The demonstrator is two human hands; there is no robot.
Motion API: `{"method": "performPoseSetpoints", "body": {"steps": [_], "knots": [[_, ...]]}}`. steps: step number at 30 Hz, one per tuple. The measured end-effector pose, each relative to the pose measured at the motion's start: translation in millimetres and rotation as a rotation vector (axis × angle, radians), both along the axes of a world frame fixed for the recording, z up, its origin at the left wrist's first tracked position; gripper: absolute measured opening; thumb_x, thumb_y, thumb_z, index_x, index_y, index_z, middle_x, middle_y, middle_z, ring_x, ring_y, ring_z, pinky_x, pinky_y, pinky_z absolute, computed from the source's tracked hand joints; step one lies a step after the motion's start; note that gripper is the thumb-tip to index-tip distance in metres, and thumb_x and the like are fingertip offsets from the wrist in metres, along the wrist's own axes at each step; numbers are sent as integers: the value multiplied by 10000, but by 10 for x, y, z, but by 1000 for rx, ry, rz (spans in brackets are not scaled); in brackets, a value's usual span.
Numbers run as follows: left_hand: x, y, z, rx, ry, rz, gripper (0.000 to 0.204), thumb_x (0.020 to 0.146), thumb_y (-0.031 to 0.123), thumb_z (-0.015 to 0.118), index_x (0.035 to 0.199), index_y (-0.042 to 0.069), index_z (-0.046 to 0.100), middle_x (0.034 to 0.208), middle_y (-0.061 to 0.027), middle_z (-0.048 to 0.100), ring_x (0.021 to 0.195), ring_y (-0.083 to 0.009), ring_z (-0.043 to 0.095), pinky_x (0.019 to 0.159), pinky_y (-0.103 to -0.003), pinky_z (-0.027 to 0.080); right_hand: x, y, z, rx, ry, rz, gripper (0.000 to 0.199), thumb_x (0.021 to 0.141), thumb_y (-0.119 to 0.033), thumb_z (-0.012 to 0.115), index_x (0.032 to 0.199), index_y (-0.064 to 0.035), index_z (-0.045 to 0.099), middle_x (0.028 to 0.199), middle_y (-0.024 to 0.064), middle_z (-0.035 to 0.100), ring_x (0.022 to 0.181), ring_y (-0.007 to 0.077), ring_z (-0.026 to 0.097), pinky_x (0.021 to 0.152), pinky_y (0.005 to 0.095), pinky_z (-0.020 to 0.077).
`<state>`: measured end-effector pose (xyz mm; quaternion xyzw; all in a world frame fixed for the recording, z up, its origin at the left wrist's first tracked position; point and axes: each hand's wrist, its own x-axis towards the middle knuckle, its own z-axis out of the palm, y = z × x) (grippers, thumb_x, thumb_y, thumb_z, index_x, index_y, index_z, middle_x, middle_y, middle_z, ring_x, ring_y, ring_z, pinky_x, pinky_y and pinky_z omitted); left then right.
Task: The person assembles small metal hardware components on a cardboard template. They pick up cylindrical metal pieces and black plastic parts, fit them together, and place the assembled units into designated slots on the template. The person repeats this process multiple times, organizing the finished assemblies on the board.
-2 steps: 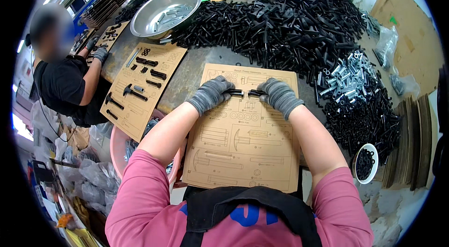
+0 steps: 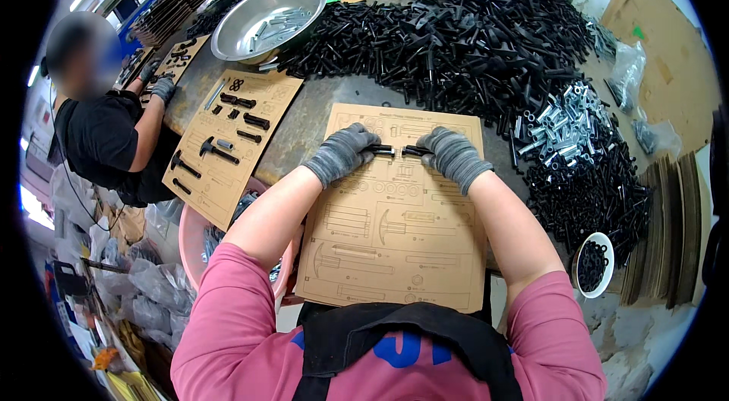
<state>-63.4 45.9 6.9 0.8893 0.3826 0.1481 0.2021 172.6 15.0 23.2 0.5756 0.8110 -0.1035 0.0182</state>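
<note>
Two black bolts (image 2: 399, 150) pinched by both gloved hands (image 2: 397, 152).

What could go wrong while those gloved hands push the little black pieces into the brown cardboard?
1. The left hand and right hand each press a small black cylindrical part near the top of the brown die-cut cardboard sheet; it might miss its slot and bend the card.
2. The big heap of black plastic rods lies just behind the sheet, so pieces could roll onto it.
3. The sheet's near edge appears to overhang the table, so it may tip.
</note>
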Motion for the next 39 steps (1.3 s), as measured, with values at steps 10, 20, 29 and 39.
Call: {"method": "performPoseSetpoints", "body": {"steps": [10, 20, 29, 39], "knots": [[12, 11, -23, 77, 53, -28, 347, 724, 90, 636, 1065, 94, 570, 978, -118, 536, 920, -304, 535, 807, -360, 451, -254, -118, 61, 51, 30, -15, 339, 766, -273, 589, 1060, -107, 554, 988, 130, 535, 923, 286, 553, 828, 361, 449], [302, -456, 39, 263, -167, -51, 204, 727, 137, 628, 918, 70, 601, 797, -98, 568, 750, -277, 563, 652, -360, 470, 924, -118, 229, 153, -67, -320, 273, 809, -299, 494, 998, -130, 596, 965, 121, 591, 867, 285, 602, 745, 367, 490], [415, -523, -78, 300, -74, -97, 147, 714, 128, 626, 853, 82, 610, 757, -81, 563, 713, -267, 553, 615, -358, 458, 1823, -197, 355, 128, -326, -641, 283, 878, -212, 398, 1086, -183, 588, 1057, 114, 577, 1046, 279, 539, 888, 366, 420], [405, -530, -99, 329, -27, -50, 245, 729, 147, 602, 963, 74, 587, 805, -114, 550, 725, -279, 552, 624, -368, 461, 1619, -70, 272, 353, -125, -381, 232, 765, -279, 573, 879, -78, 601, 867, 130, 630, 811, 302, 601, 722, 384, 478]]}}
